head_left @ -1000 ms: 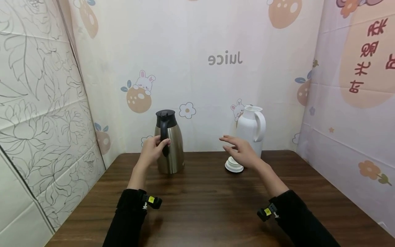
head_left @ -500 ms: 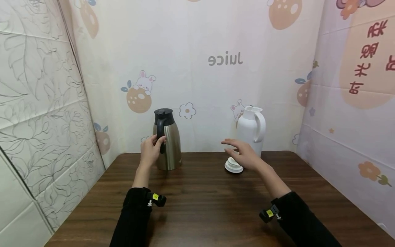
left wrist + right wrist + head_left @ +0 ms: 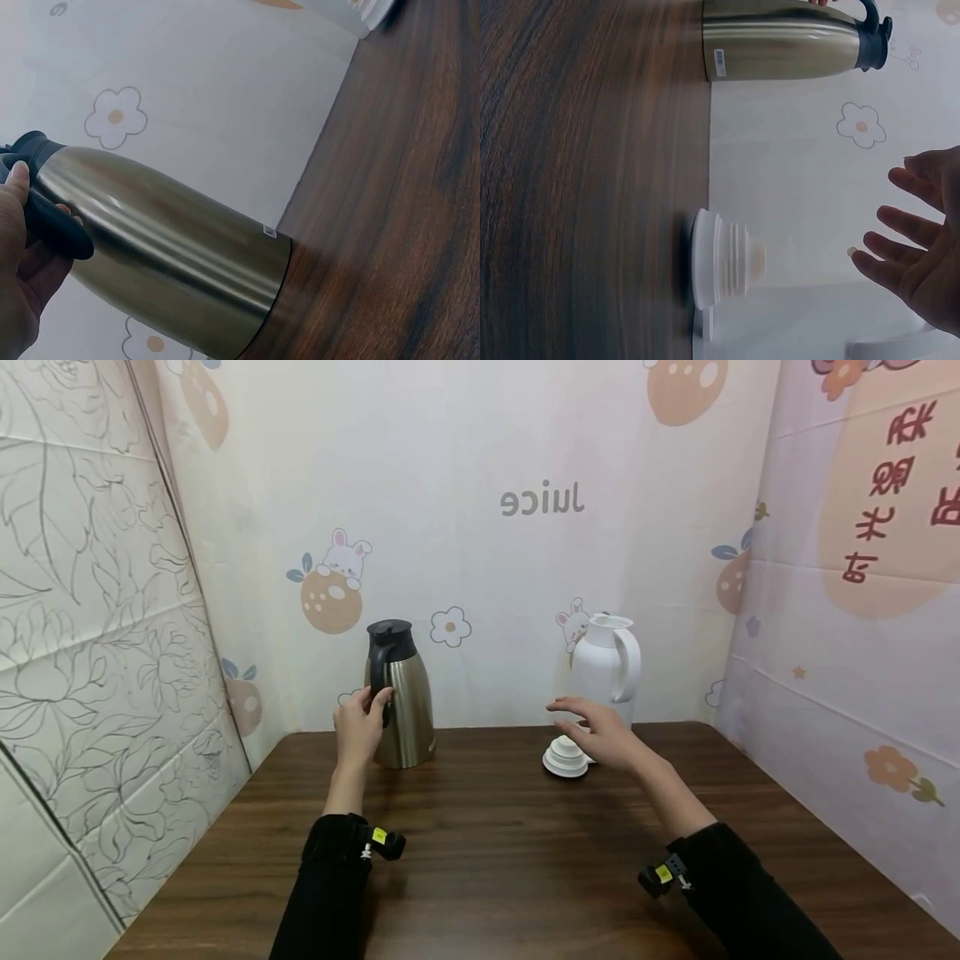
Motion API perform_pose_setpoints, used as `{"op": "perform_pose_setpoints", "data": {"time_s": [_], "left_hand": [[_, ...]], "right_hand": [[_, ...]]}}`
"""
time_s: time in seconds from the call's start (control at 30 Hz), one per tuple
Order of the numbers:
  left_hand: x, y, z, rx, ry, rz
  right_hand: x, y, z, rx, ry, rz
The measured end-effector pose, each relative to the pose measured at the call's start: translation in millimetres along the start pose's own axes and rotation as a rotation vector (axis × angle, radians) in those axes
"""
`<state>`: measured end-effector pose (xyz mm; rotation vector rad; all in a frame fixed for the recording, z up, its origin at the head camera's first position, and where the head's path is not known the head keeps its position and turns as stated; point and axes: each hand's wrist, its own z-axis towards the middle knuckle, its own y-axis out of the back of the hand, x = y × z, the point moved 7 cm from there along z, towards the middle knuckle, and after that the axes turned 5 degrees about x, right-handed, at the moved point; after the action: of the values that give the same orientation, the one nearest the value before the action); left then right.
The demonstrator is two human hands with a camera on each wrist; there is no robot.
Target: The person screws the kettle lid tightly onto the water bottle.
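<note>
A steel thermos jug [image 3: 406, 710] with a black top stands upright at the back left of the table. My left hand [image 3: 358, 725] grips its black handle [image 3: 56, 229], thumb on the near side and fingers curled behind. To the right, my right hand [image 3: 600, 732] hovers with fingers spread and holds nothing. Beneath and left of it lies a white stepped lid [image 3: 565, 758], seen side-on as the lid [image 3: 724, 259] in the right wrist view. A white jug [image 3: 596, 668] with its top uncovered is behind the right hand, which hides its lower part.
The brown wooden table [image 3: 480, 860] reaches back to a patterned cloth wall [image 3: 465, 552]. More cloth walls close in the left [image 3: 97, 610] and right [image 3: 847, 693] sides. The white jug's handle [image 3: 628, 666] points right.
The steel thermos jug, held by the left hand, has shifted slightly left and back. My right hand has moved a little right and stays spread above the lid.
</note>
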<state>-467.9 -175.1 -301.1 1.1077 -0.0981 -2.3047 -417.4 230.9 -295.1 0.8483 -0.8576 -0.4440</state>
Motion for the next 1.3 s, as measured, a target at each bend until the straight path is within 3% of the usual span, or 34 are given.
{"op": "perform_pose_setpoints", "data": {"time_s": [0.3,0.47,0.8,1.1,1.2,1.3], "left_hand": [[3.8,1.6,-1.1,-0.038,0.006,-0.01],[5.8,0.6,0.8,-0.026,0.023,-0.028],[11.3,2.1,0.6,0.08,0.087,-0.016],[-0.7,1.2,-0.1,0.332,0.189,-0.003],[-7.7,4.5,0.5,0.354,0.2,0.044],[-19.0,11.7,1.8,0.336,0.189,0.143]], "right_hand": [[-4,0,-0.8,0.019,-0.009,-0.02],[-9,1,-0.5,0.02,-0.009,-0.03],[-21,2,-1.0,0.001,-0.05,-0.089],[-34,-1,-0.1,0.009,-0.068,-0.159],[-38,-3,-0.6,0.009,-0.059,-0.18],[-43,-5,-1.3,0.017,-0.069,-0.196]]}}
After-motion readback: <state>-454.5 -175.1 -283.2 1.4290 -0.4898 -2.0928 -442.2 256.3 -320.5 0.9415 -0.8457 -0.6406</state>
